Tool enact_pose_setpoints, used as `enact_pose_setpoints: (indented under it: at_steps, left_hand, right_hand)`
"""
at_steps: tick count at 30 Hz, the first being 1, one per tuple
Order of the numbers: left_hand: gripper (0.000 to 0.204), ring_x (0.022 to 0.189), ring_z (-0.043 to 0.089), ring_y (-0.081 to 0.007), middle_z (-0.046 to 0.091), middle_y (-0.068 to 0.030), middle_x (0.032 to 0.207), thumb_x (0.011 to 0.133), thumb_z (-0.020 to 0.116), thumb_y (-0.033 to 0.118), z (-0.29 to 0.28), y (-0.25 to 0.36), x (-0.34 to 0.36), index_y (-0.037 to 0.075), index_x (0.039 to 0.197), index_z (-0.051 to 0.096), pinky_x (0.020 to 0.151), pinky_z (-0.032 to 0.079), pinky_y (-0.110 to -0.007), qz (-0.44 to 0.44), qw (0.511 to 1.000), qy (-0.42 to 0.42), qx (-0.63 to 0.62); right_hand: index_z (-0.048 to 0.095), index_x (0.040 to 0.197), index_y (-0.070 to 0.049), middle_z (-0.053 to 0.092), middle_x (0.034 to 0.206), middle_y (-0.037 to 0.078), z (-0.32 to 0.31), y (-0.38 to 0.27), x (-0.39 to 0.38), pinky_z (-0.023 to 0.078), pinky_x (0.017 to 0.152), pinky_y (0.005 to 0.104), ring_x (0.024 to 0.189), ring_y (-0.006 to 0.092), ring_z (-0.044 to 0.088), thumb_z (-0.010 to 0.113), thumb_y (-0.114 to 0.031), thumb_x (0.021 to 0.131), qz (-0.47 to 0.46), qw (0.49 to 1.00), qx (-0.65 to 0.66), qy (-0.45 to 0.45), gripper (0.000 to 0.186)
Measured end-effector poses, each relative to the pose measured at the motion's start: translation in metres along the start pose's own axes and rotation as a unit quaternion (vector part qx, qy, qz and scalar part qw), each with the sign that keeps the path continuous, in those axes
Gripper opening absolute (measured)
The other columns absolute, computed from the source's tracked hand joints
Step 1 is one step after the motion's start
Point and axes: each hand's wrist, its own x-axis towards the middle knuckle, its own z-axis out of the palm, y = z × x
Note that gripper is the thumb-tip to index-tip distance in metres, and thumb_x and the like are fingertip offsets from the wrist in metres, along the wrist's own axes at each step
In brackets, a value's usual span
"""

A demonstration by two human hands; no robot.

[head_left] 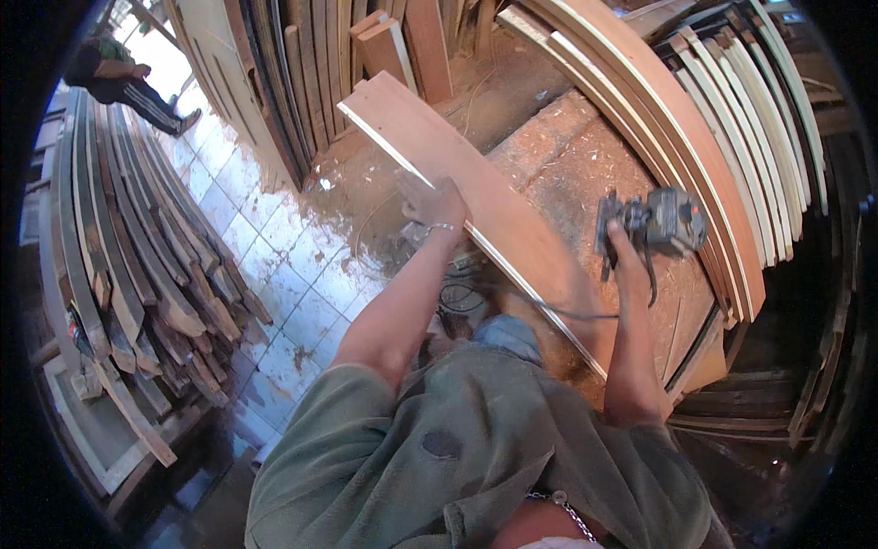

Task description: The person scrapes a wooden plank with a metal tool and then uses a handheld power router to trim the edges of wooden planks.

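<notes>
A long reddish-brown wooden board (498, 192) with a pale edge lies slantwise before me. My left hand (437, 203) is at its near left edge, gripping it, with the fingers partly blurred. My right hand (627, 258) is closed on a grey corded power tool (672, 222), which looks like an electric planer. The tool is just right of the board, over the shaving-strewn work surface (567, 151), and its flat plate faces left. Its black cord (585, 317) passes across the board near my right forearm. How the tool rests underneath is hidden.
Curved boards (677, 119) and pale strips (745, 137) are stacked at right. Dark curved timbers (137, 247) are piled at left beside a tiled floor (283, 284) littered with shavings. More planks (315, 82) stand upright at the back. Another person (123, 78) is at far left.
</notes>
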Motion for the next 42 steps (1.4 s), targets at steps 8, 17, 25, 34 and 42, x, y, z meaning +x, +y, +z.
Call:
enact_pose_setpoints:
  at_steps: [8,17,25,34,42]
  left_hand:
    - [0.062,0.136,0.038,-0.0375,0.053,-0.0137,0.134,0.085,0.070,0.041,-0.135,0.143,-0.147,0.007,0.133,0.053,0.112,0.026,-0.053,0.587,0.762,-0.238,-0.134]
    - [0.043,0.130,0.044,-0.0298,0.058,-0.0028,0.125,0.079,0.074,0.037,-0.121,0.166,-0.207,0.021,0.117,0.063,0.111,0.028,-0.052,0.646,0.728,-0.229,-0.014]
    - [0.047,0.120,0.052,-0.0284,0.061,-0.0027,0.122,0.071,0.081,0.018,-0.074,0.180,-0.259,0.020,0.115,0.066,0.108,0.034,-0.049,0.633,0.748,-0.195,-0.056]
    - [0.068,0.125,0.048,-0.0412,0.051,-0.0210,0.132,0.069,0.084,0.023,-0.046,0.150,-0.251,0.008,0.129,0.058,0.104,0.039,-0.052,0.525,0.808,-0.264,0.057]
    - [0.094,0.141,0.026,-0.0480,0.029,-0.0254,0.151,0.074,0.076,0.057,-0.005,0.074,-0.230,0.012,0.147,0.038,0.115,0.020,-0.060,0.422,0.768,-0.376,0.302]
  right_hand:
    - [0.064,0.106,-0.007,0.061,0.098,0.007,-0.075,0.070,-0.068,0.045,0.075,0.0354,0.091,0.0192,0.055,0.074,-0.050,0.081,0.043,0.997,-0.064,-0.028,0.051]
    - [0.057,0.120,-0.006,0.058,0.106,0.014,-0.103,0.088,-0.059,0.045,0.081,0.0424,0.101,0.0314,0.056,0.085,-0.054,0.061,-0.364,0.908,-0.180,0.102,0.081]
    - [0.054,0.122,-0.004,0.057,0.112,0.015,-0.142,0.117,-0.021,0.046,0.085,0.0447,0.102,0.0335,0.057,0.086,-0.055,0.062,-0.388,0.905,-0.148,0.090,0.085]
    - [0.052,0.126,-0.006,0.058,0.124,0.011,-0.165,0.178,0.005,0.041,0.102,0.0447,0.117,0.0314,0.053,0.086,-0.031,0.067,-0.238,0.970,-0.034,0.036,0.073]
    - [0.053,0.128,-0.003,0.059,0.125,0.008,-0.183,0.201,0.022,0.047,0.097,0.0353,0.113,0.0200,0.057,0.080,-0.009,0.080,-0.082,0.986,0.137,0.046,0.055]
